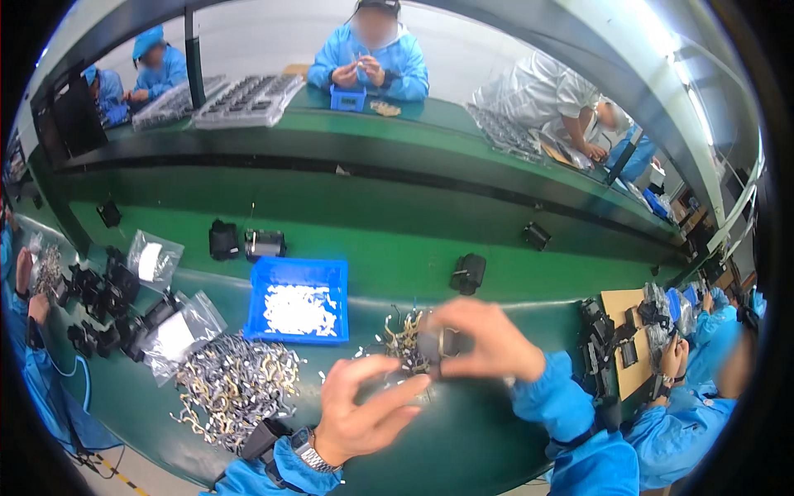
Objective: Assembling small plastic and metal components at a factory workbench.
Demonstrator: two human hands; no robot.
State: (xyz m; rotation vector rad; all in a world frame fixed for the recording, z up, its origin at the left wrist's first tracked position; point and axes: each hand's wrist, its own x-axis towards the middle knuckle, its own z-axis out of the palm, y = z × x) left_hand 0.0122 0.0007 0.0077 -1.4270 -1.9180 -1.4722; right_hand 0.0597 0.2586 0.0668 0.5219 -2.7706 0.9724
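Observation:
My right hand is curled around a dark blocky part, smeared by motion, so its exact kind is unclear. My left hand is just left of it and nearer, fingers stretched out and apart, with nothing visible in them. Beyond my fingertips lies a small heap of short wire pieces, partly covered by the hands. To the left spreads a large pile of short grey and yellowish cable pieces. Behind that pile stands a blue tray with many small white pieces inside.
Clear plastic bags and black parts lie at the left. More black units sit on the green conveyor. Black parts and cardboard are at the right. Co-workers sit at both sides and across.

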